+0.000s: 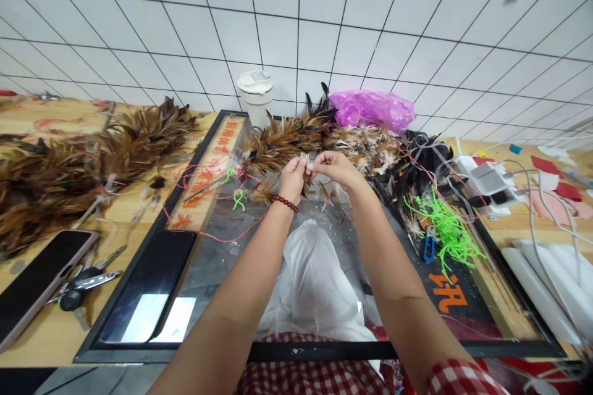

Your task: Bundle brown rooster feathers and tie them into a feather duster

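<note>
My left hand [293,178] and my right hand [334,168] meet above the middle of the glass-topped table [222,241]. Both pinch a small bunch of brown feathers [304,159] by their pale quill ends, fingers pressed together. A dark red bead bracelet [285,202] circles my left wrist. Just beyond my hands lies a heap of brown and black feathers [278,142]. A thin red string [204,185] loops on the glass to the left, with a small green tie [238,200] beside it.
Brown feather dusters [69,173] lie at the left. Two phones [152,284] [37,281] and keys [83,281] rest at the near left. A white cup [256,95] and pink bag [373,108] stand behind. Green ties [447,228], a blue snipper [428,247] and a power strip [484,179] lie right.
</note>
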The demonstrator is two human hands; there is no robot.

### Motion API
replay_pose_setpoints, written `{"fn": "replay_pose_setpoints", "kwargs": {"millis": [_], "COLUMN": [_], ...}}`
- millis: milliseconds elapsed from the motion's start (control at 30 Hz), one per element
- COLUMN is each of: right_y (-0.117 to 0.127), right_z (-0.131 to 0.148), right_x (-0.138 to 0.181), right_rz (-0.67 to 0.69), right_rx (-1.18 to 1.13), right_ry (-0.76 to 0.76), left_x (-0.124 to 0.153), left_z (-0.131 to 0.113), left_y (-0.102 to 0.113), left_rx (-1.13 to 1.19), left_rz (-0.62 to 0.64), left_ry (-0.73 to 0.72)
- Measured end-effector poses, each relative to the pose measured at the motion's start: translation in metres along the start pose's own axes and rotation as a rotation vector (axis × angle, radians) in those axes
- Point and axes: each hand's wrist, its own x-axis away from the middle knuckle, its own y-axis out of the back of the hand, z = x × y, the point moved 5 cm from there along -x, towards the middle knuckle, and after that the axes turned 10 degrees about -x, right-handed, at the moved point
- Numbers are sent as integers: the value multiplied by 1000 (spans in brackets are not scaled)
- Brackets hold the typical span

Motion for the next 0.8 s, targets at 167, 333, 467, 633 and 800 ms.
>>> {"fn": "replay_pose_setpoints", "kwargs": {"millis": [167,333,467,633,800], "right_y": [-1,-1,8,9,7], "right_z": [11,12,13,10,12], "right_x": [2,2,2,6,10], "right_rz": [-60,-22,-69,73,120], "right_rx": [-161,-141,-95,-84,-109], "right_ry": [117,98,144,111,115], "left_x": [4,8,9,13,15], "left_z": [-5,-8,-8,-8,-7], "left_y": [-5,-9,-10,-13,-17], "left_rx": [-14,-37,-18,-7,-25], "left_rz": [95,179,233,340,398], "left_ry": [-33,-19,-7,35,62]}}
